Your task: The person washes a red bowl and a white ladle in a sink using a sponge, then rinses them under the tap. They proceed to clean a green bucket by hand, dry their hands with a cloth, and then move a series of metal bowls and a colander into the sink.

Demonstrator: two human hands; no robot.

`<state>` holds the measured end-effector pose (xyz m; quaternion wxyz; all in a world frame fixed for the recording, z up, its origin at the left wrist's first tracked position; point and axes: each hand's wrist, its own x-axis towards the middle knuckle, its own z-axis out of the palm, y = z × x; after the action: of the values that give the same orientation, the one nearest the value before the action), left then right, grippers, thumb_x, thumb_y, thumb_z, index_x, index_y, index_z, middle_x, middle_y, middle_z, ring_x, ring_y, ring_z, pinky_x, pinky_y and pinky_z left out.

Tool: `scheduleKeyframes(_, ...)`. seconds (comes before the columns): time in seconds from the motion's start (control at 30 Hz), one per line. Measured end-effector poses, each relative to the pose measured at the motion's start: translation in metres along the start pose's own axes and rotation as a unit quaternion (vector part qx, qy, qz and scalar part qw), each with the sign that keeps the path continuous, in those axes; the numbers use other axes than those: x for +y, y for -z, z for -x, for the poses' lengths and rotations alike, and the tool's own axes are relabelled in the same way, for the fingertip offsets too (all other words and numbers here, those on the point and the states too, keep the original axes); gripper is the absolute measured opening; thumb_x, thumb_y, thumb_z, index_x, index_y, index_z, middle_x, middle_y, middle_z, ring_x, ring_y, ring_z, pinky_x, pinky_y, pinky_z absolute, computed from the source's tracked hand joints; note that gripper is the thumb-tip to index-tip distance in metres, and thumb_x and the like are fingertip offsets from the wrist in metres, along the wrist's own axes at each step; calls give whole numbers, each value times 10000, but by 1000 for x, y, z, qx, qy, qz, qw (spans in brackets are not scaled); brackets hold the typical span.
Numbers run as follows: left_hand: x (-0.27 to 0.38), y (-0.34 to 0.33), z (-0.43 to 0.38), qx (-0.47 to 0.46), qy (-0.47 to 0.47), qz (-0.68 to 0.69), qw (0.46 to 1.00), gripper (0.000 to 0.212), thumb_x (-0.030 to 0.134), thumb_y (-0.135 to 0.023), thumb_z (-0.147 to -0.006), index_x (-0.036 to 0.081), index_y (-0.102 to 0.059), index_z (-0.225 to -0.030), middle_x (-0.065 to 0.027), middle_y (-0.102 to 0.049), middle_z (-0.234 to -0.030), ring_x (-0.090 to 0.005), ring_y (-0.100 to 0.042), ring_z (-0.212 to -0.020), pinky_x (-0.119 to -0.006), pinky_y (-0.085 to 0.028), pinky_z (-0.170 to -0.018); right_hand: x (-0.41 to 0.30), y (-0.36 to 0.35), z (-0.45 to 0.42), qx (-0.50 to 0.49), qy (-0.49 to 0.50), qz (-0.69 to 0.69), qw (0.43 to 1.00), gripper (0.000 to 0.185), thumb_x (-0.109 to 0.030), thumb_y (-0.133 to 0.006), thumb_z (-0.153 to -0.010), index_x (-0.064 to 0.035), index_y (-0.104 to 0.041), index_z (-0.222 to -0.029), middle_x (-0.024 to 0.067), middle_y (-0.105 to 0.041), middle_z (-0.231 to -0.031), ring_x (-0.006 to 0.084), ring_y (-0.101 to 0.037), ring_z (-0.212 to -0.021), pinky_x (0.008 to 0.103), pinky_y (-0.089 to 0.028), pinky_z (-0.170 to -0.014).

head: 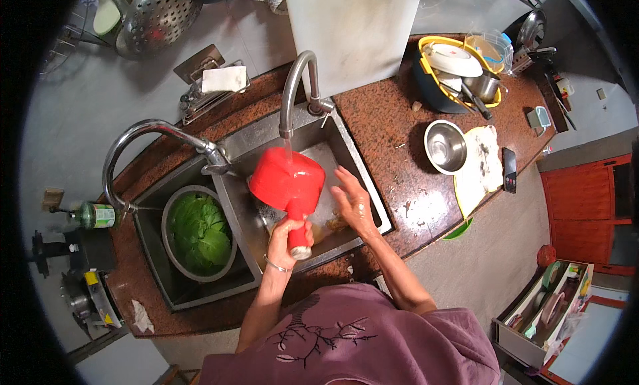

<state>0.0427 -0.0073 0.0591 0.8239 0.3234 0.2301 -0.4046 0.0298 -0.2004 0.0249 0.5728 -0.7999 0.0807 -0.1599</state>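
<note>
My left hand (282,242) grips the handle of a red plastic water dipper (292,180) and holds it over the right basin of a steel double sink (344,135). Water from a curved steel faucet (286,100) runs onto the dipper's bowl, whose outer side appears turned up. Wet and empty, my right hand (355,205) hovers just right of the dipper with its fingers apart. Some brownish matter (335,224) lies in the basin beneath, partly hidden by the dipper and hands. In the left basin stands a round metal bowl (167,235) with green leafy vegetables (199,232).
A second faucet (145,125) arches over the left basin. On the right counter are a steel bowl (443,147), a stained cloth (481,160), a phone (509,170) and a yellow-rimmed basin (424,68) of dishes. A white board (354,30) leans behind the sink.
</note>
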Motion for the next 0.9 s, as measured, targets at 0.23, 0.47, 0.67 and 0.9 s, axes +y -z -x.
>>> scheduleKeyframes(0.23, -10, 19, 31, 43, -24, -201, 978, 195, 73, -555, -773, 50, -456, -939, -40, -475, -592, -145, -461, -391, -267, -382, -343, -61, -83, -50, -244, 165, 191, 936, 428, -360, -465, -863, -101, -507, -1201, 209, -432, -1250, 339, -351, -1211, 450, -286, -987)
scheduleKeyframes(0.47, -13, 16, 41, 18, -42, -204, 978, 220, 77, -524, -766, 18, -423, -953, -60, -446, -546, -147, -429, -364, -270, -355, -313, 5, -87, -117, -360, -164, 18, 918, 737, -701, -309, -786, -102, -543, -1147, 179, -575, -1092, 318, -500, -1080, 366, -345, -953)
scheduleKeyframes(0.67, -39, 22, 27, -4, 15, -212, 977, 202, 109, -535, -779, 23, -434, -932, -59, -476, -588, -152, -448, -374, -274, -375, -312, 80, -60, -67, -250, -277, 2, 928, 722, -645, -352, -807, -40, -530, -1158, 189, -573, -1091, 329, -525, -1049, 372, -379, -921)
scheduleKeyframes(0.9, -34, 16, 19, 1, 11, -312, 950, 175, 124, -553, -787, 42, -441, -894, -47, -472, -576, -145, -455, -350, -280, -388, -294, 49, -45, -33, -112, -275, 3, 955, 684, -566, -346, -852, -48, -376, -1298, 209, -451, -1248, 331, -367, -1216, 355, -276, -1008)
